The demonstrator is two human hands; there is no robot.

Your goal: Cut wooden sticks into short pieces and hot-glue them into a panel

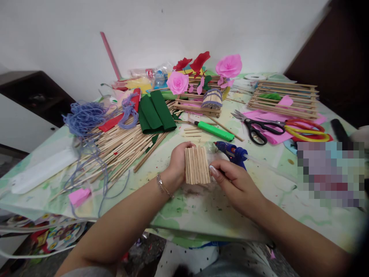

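Note:
A small piece made of short wooden sticks (197,165) set side by side stands between my hands, above the table's front part. My left hand (177,163) is closed around its left side, with the fingers mostly hidden behind it. At its right edge, the thumb and forefinger of my right hand (238,184) are pinched together, their tips against the sticks. Whether the piece is flat or hollow I cannot tell. Just behind my right hand lies a blue glue gun (233,151) with a clear glue stick in its back. A green utility knife (215,130) is farther back.
Loose wooden sticks (123,148), purple yarn (86,115) and folded green felt (157,111) cover the left. Behind are paper flowers (177,82) on a stick frame. Black-handled scissors (256,129), yellow-handled scissors (309,134) and a stick rack (284,100) lie right.

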